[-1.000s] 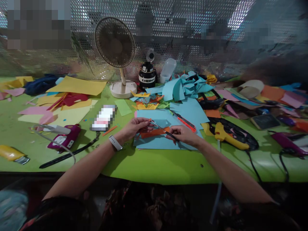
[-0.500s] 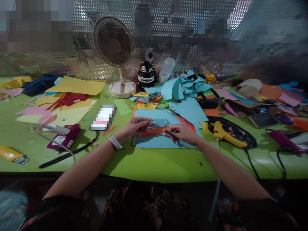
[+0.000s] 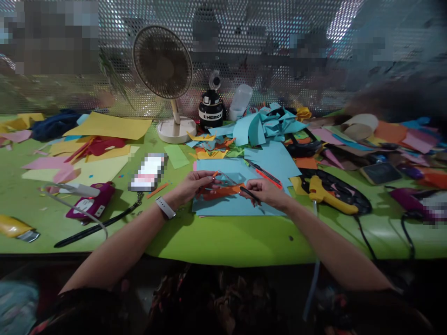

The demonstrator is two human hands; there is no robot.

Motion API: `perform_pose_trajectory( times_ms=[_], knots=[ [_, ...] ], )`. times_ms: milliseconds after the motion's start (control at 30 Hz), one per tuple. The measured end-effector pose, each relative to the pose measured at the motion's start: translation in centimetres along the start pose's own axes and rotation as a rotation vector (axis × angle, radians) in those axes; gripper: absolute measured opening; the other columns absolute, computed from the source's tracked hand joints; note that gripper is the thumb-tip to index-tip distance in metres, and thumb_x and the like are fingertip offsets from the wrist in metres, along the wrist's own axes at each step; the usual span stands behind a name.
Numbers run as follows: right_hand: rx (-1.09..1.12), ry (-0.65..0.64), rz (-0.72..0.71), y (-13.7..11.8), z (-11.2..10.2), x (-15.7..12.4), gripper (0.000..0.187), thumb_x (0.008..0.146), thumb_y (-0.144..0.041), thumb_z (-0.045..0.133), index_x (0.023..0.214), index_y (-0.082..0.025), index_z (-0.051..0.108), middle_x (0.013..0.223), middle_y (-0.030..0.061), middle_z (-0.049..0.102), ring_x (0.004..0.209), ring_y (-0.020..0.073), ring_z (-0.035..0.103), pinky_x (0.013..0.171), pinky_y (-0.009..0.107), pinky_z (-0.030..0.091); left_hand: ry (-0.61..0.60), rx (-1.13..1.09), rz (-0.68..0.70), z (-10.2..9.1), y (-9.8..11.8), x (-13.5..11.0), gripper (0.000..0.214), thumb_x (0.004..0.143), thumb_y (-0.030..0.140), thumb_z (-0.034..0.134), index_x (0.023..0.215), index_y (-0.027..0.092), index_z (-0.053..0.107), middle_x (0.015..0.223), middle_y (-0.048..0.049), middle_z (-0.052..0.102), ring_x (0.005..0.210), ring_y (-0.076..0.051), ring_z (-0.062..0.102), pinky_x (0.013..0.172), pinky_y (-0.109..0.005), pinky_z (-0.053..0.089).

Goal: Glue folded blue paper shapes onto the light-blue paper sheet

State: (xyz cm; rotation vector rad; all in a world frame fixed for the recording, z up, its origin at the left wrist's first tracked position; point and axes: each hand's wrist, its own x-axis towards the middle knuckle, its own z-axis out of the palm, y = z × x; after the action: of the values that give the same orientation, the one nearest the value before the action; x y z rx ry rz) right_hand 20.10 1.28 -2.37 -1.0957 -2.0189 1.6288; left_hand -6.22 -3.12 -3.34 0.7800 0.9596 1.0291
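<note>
My left hand [image 3: 197, 186] pinches a small piece of orange paper [image 3: 215, 174] between thumb and fingertips. In my right hand [image 3: 263, 191] is a pair of scissors [image 3: 248, 192] with dark handles, its thin metal blades apart and pointing left at the fingers of my left hand. Below both hands, an orange paper strip [image 3: 228, 191] lies over light blue sheets [image 3: 240, 209]. A red-orange utility knife [image 3: 267, 176] rests on the blue paper just beyond my right hand.
A phone [image 3: 148, 171], a purple device [image 3: 91, 201] and a yellow cutter [image 3: 17, 228] lie left. Behind stand a fan [image 3: 176, 130], a black bottle [image 3: 211, 111] and blue scraps [image 3: 256, 128]. On the right, a yellow glue gun [image 3: 326, 195] lies on a black tray [image 3: 365, 200].
The scissor blades have spread apart from nearly closed. My hands have barely moved, and the whole view has shifted slightly.
</note>
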Motion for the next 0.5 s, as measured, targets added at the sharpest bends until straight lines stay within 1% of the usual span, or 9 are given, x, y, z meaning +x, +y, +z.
perform_pose_trajectory(
  times_ms=[67, 233, 400, 500],
  knots=[
    [0.012, 0.014, -0.004, 0.04, -0.08, 0.02, 0.046, 0.067, -0.058, 0.078, 0.07, -0.018, 0.056, 0.052, -0.0042, 0.056, 0.044, 0.0074, 0.051, 0.041, 0.02, 0.036, -0.002, -0.017, 0.01, 0.0, 0.04, 0.01, 0.018, 0.09, 0.011, 0.062, 0.106, 0.012, 0.069, 0.093, -0.0094, 0.076, 0.077, -0.013, 0.073, 0.071, -0.024, 0.059],
    [0.019, -0.021, -0.002, -0.02, -0.09, -0.09, 0.045, 0.068, -0.058, 0.077, 0.071, -0.018, 0.055, 0.054, -0.004, 0.057, 0.047, 0.0084, 0.054, 0.045, 0.02, 0.038, -0.001, -0.022, 0.054, 0.15, 0.2, -0.15, 0.02, 0.089, 0.016, 0.065, 0.108, 0.013, 0.07, 0.1, -0.0106, 0.076, 0.079, -0.014, 0.073, 0.069, -0.024, 0.058],
    [0.024, -0.036, 0.008, -0.21, 0.18, -0.1, 0.044, 0.066, -0.055, 0.08, 0.07, -0.018, 0.056, 0.056, -0.0042, 0.056, 0.049, 0.0087, 0.054, 0.047, 0.021, 0.039, -0.016, -0.04, 0.046, 0.35, 0.18, -0.28, 0.017, 0.09, 0.015, 0.063, 0.105, 0.012, 0.071, 0.096, -0.0092, 0.076, 0.08, -0.014, 0.073, 0.068, -0.023, 0.057],
    [0.039, -0.03, -0.006, -0.2, 0.18, -0.08, 0.043, 0.066, -0.053, 0.081, 0.07, -0.018, 0.056, 0.056, -0.0044, 0.056, 0.049, 0.008, 0.053, 0.046, 0.021, 0.039, -0.019, -0.037, 0.047, 0.36, 0.13, -0.26, 0.018, 0.089, 0.016, 0.066, 0.106, 0.013, 0.07, 0.095, -0.009, 0.076, 0.079, -0.014, 0.073, 0.07, -0.023, 0.057]
  ],
)
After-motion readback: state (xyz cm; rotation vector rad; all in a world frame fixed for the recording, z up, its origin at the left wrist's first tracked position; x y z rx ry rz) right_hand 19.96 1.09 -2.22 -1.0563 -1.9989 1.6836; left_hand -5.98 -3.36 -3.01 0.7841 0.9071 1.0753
